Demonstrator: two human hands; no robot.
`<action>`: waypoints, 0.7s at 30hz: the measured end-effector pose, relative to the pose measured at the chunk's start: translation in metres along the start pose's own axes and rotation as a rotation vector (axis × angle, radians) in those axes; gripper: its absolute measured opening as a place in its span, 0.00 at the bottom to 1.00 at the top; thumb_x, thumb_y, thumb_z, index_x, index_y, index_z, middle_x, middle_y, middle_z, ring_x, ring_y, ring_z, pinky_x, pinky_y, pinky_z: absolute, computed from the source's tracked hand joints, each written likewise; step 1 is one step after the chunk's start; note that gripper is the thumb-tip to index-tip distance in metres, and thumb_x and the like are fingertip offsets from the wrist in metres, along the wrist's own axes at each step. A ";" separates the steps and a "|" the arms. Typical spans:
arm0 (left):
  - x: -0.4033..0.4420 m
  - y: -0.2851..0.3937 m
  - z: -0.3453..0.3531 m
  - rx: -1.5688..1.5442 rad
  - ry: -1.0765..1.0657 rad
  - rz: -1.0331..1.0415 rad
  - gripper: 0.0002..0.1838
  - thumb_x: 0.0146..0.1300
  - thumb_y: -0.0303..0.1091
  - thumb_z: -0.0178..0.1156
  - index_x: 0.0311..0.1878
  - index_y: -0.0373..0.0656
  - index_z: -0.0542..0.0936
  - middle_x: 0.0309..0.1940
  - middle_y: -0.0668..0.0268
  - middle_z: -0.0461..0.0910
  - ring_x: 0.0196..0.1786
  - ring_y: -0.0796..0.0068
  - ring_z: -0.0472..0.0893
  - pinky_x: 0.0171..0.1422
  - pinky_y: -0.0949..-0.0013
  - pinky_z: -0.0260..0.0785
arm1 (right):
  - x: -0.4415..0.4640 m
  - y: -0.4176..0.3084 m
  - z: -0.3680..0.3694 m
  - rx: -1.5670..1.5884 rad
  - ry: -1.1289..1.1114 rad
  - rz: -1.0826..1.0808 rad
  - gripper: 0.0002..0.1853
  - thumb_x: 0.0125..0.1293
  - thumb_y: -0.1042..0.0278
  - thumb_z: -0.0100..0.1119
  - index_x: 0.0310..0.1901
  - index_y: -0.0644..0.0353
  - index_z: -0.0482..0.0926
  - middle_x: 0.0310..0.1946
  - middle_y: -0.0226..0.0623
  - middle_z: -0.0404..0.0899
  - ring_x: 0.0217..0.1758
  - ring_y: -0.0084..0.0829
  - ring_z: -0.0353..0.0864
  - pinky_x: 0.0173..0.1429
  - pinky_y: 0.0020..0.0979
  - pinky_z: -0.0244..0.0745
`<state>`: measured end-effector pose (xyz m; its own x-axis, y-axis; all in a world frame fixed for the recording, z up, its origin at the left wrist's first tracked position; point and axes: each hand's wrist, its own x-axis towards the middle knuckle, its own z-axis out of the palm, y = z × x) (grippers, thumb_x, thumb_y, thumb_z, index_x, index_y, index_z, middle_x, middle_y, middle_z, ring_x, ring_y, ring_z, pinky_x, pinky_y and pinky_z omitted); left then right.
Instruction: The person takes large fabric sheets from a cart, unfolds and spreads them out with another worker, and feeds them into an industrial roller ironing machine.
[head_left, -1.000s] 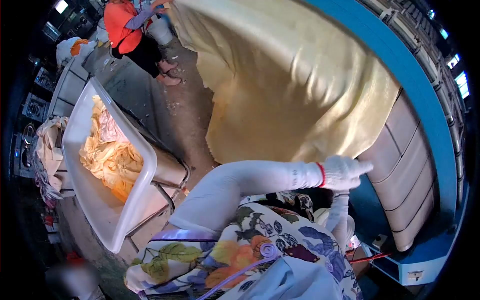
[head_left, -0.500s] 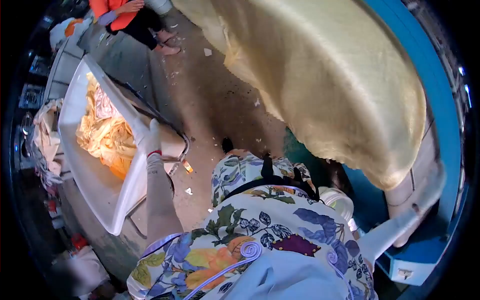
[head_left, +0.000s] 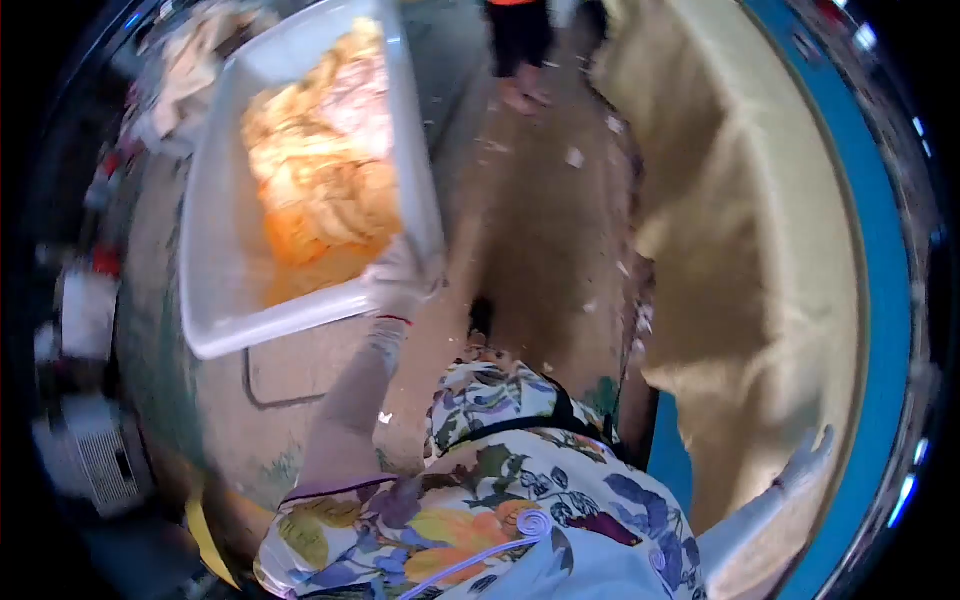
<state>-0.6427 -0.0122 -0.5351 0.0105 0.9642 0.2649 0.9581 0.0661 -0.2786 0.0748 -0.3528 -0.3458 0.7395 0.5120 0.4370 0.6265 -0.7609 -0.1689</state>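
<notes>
My left hand (head_left: 393, 285), in a pale glove, grips the near right corner of a white plastic tub (head_left: 262, 330). Inside the tub lies a crumpled heap of yellow, orange and pale pink cloth (head_left: 335, 175). On the right, my gloved right hand (head_left: 803, 462) is at a long sheet of yellow cloth (head_left: 735, 260), its fingers apart and holding nothing. Blur hides whether that hand touches the cloth. The sheet is draped along a blue-edged table (head_left: 880, 330) and hangs down toward the floor.
Ahead, a person in dark trousers (head_left: 520, 45) stands in the aisle. White scraps (head_left: 575, 157) litter the brown floor (head_left: 520, 230). Beyond the tub, more pale cloth (head_left: 195, 75) is piled. A white slatted box (head_left: 105, 460) is at lower left.
The view has turned left, and the tub now appears higher and nearer the middle, still in my left hand's grip. My right hand has moved from beside the table end to the yellow cloth.
</notes>
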 end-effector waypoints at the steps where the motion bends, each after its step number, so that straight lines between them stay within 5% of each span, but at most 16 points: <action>1: -0.002 -0.004 -0.003 -0.061 -0.015 0.019 0.19 0.65 0.43 0.51 0.49 0.36 0.70 0.26 0.69 0.69 0.23 0.67 0.75 0.21 0.57 0.61 | 0.000 -0.051 0.025 0.264 -0.001 -0.011 0.28 0.66 0.62 0.59 0.66 0.65 0.68 0.62 0.50 0.73 0.65 0.44 0.72 0.70 0.39 0.66; 2: -0.001 -0.010 -0.063 -0.435 -0.064 -0.065 0.22 0.63 0.50 0.54 0.47 0.38 0.70 0.24 0.68 0.69 0.23 0.66 0.75 0.24 0.60 0.63 | -0.009 -0.104 0.057 0.408 -0.132 -0.122 0.25 0.67 0.64 0.59 0.63 0.66 0.70 0.59 0.46 0.75 0.62 0.40 0.74 0.68 0.37 0.67; 4: 0.003 -0.015 -0.098 -0.473 -0.163 -0.092 0.24 0.62 0.54 0.56 0.42 0.40 0.69 0.25 0.61 0.74 0.28 0.59 0.78 0.29 0.58 0.66 | -0.056 -0.277 0.061 0.780 -0.357 -0.415 0.18 0.67 0.70 0.57 0.57 0.66 0.76 0.54 0.42 0.78 0.56 0.34 0.76 0.64 0.33 0.70; 6: 0.004 -0.016 -0.105 -0.528 -0.133 -0.083 0.24 0.62 0.55 0.56 0.42 0.40 0.70 0.27 0.56 0.78 0.31 0.57 0.80 0.32 0.57 0.69 | -0.117 -0.430 0.036 1.006 -0.742 -0.440 0.15 0.60 0.79 0.57 0.49 0.62 0.81 0.49 0.38 0.81 0.56 0.31 0.77 0.60 0.31 0.72; 7: 0.004 -0.020 -0.107 -0.586 -0.087 -0.060 0.25 0.62 0.55 0.56 0.42 0.39 0.70 0.28 0.55 0.79 0.32 0.56 0.81 0.33 0.56 0.69 | -0.137 -0.466 0.056 1.085 -0.850 -0.702 0.17 0.55 0.80 0.59 0.48 0.60 0.82 0.48 0.37 0.82 0.55 0.34 0.78 0.60 0.33 0.72; 8: 0.009 -0.025 -0.107 -0.644 -0.043 -0.034 0.26 0.62 0.56 0.57 0.43 0.38 0.71 0.29 0.53 0.79 0.33 0.55 0.81 0.33 0.56 0.70 | -0.159 -0.521 0.038 1.052 -0.902 -0.943 0.18 0.53 0.79 0.61 0.47 0.56 0.82 0.46 0.38 0.82 0.54 0.39 0.78 0.61 0.36 0.72; 10: 0.022 -0.040 -0.095 -0.796 -0.324 -0.100 0.24 0.62 0.54 0.57 0.49 0.42 0.73 0.36 0.57 0.80 0.35 0.54 0.82 0.38 0.57 0.73 | -0.192 -0.609 0.010 0.823 -0.982 -1.421 0.15 0.53 0.71 0.64 0.45 0.51 0.83 0.40 0.38 0.81 0.50 0.41 0.79 0.57 0.37 0.72; 11: 0.023 -0.048 -0.078 -0.862 -0.362 -0.076 0.24 0.62 0.54 0.57 0.51 0.44 0.74 0.38 0.58 0.80 0.37 0.55 0.82 0.39 0.57 0.74 | -0.199 -0.639 -0.001 0.885 -1.155 -1.453 0.12 0.53 0.66 0.64 0.41 0.49 0.84 0.38 0.34 0.82 0.46 0.39 0.79 0.52 0.37 0.72; 12: 0.027 -0.059 -0.059 -0.928 -0.404 -0.051 0.24 0.62 0.54 0.57 0.53 0.46 0.74 0.41 0.59 0.80 0.38 0.55 0.83 0.41 0.57 0.75 | -0.229 -0.646 0.035 1.112 -0.914 -1.451 0.06 0.55 0.64 0.63 0.36 0.47 0.84 0.34 0.31 0.82 0.42 0.37 0.80 0.51 0.36 0.72; 13: 0.043 -0.077 -0.040 -0.841 -0.412 0.222 0.24 0.63 0.55 0.57 0.57 0.53 0.75 0.50 0.62 0.78 0.48 0.56 0.82 0.48 0.57 0.75 | -0.232 -0.668 0.039 0.998 -0.951 -1.598 0.05 0.56 0.62 0.62 0.34 0.48 0.83 0.33 0.31 0.81 0.42 0.36 0.80 0.51 0.35 0.71; 16: 0.084 -0.123 0.042 -1.273 -0.899 -0.326 0.35 0.60 0.61 0.58 0.64 0.48 0.70 0.60 0.57 0.74 0.59 0.56 0.77 0.59 0.57 0.71 | -0.234 -0.727 0.035 0.870 -1.071 -1.753 0.07 0.56 0.61 0.65 0.34 0.51 0.81 0.34 0.35 0.81 0.43 0.40 0.80 0.53 0.39 0.73; 20: 0.153 -0.166 0.093 -0.821 -0.802 -0.789 0.56 0.52 0.69 0.62 0.73 0.37 0.55 0.66 0.46 0.68 0.67 0.52 0.69 0.69 0.58 0.63 | -0.249 -0.782 0.067 0.923 -1.162 -1.786 0.11 0.54 0.58 0.67 0.36 0.53 0.81 0.34 0.36 0.80 0.43 0.39 0.80 0.58 0.42 0.73; 21: 0.171 -0.180 0.099 -0.784 -0.809 -0.868 0.62 0.49 0.72 0.63 0.74 0.33 0.51 0.67 0.43 0.65 0.69 0.52 0.68 0.71 0.58 0.61 | -0.265 -0.774 0.093 0.932 -1.025 -1.742 0.12 0.53 0.57 0.68 0.34 0.53 0.80 0.30 0.34 0.79 0.41 0.35 0.80 0.59 0.42 0.73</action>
<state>-0.8412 0.1663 -0.5306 -0.5613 0.5880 -0.5824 0.4861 0.8038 0.3429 -0.5834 0.1376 -0.4133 -0.8652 0.4762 0.1573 0.2862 0.7265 -0.6247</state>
